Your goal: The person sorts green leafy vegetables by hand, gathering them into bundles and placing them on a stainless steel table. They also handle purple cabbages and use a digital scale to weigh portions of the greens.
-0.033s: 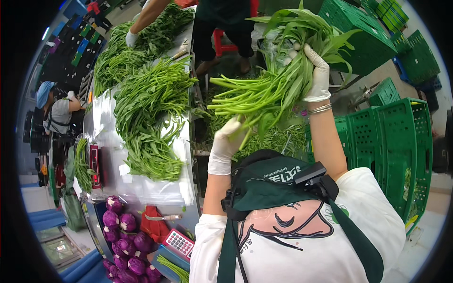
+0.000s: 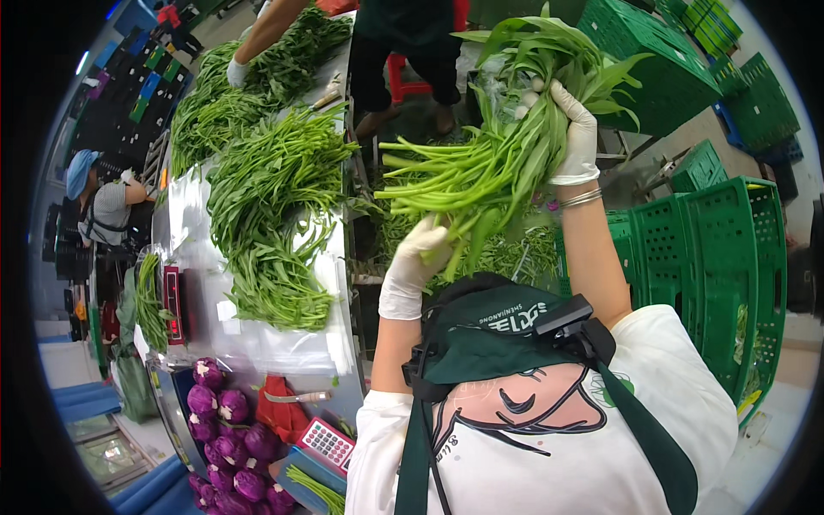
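Head view: a long table [image 2: 196, 283] runs down the person's left, and green crates [image 2: 661, 249] stand on the right. On the table, leafy greens [image 2: 279, 146] lie in loose overlapping heaps, with a co-worker's gloved hand [image 2: 238, 73] at the far end; no ties show on them, so they look sorted only roughly, if at all. Lower down, between table and crates, more loose greens [image 2: 532, 253] lie under the person's arms, so plenty appears left to handle. One bunch of greens [image 2: 493, 172] is up in the air over these, stem ends toward the table and leaves toward the crates; it is gathered but uneven, with no band visible and not yet set down, so I would judge this bunch only partly done. The right hand [image 2: 571, 124], gloved, has its fingers closed round the leafy part, tips partly hidden by leaves. The left hand [image 2: 419, 251], also gloved, is at the lower hanging stems, its fingers bent; whether they grip any stem I cannot tell.
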Available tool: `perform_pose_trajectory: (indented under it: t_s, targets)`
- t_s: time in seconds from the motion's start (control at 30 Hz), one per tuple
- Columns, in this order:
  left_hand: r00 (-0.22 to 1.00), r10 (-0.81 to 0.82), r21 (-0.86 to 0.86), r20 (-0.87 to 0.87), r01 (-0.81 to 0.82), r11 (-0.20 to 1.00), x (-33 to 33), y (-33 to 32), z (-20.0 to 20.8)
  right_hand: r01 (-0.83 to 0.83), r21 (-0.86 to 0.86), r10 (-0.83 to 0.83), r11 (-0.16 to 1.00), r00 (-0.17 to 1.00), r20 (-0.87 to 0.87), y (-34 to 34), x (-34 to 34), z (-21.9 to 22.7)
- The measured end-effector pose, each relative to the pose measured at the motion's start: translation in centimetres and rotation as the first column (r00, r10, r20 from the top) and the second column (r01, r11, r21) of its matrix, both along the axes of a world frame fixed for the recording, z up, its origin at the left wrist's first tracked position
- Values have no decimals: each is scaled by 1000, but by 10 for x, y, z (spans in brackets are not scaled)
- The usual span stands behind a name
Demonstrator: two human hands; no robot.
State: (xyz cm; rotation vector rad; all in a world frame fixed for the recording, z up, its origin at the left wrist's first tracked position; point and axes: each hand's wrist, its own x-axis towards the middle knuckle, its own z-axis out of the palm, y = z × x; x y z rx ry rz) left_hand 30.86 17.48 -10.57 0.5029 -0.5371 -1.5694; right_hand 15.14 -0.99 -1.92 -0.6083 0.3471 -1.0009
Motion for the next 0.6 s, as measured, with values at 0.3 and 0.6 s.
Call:
perform_pose_trajectory:
  t_s: [0.3, 0.6]
  targets:
    - [988, 148, 275, -53, -128, 953, -22, -3, 16, 34, 39, -34, 999, 999, 11, -3, -3, -8]
    - [859, 483, 404, 169, -507, 761, 37, 36, -82, 156, 59, -161, 986, 983, 87, -22, -22, 2]
